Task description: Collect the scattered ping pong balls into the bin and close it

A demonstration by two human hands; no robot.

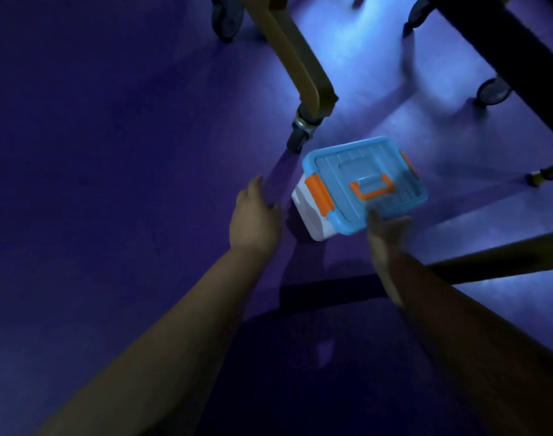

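1. On my feed the bin [313,215] stands on the purple floor [111,152], just in front of a caster wheel [298,136] that sits under a tan furniture leg [297,58].
2. I see its blue lid [341,171] sitting on the white body. An orange handle [371,187] lies flat in the middle of the lid, and an orange latch [319,191] lies across the lid's left edge.
3. The left hand [256,215] is open with its fingers straight, just beside the bin's left wall and holding nothing. I cannot tell whether it touches the wall.
4. The right hand [385,231] is at the lid's near edge with its fingertips against the rim. It is blurred, so I cannot tell whether it grips or only touches.
5. A dark bar [489,259] crosses the floor at the right, passing behind the right forearm.
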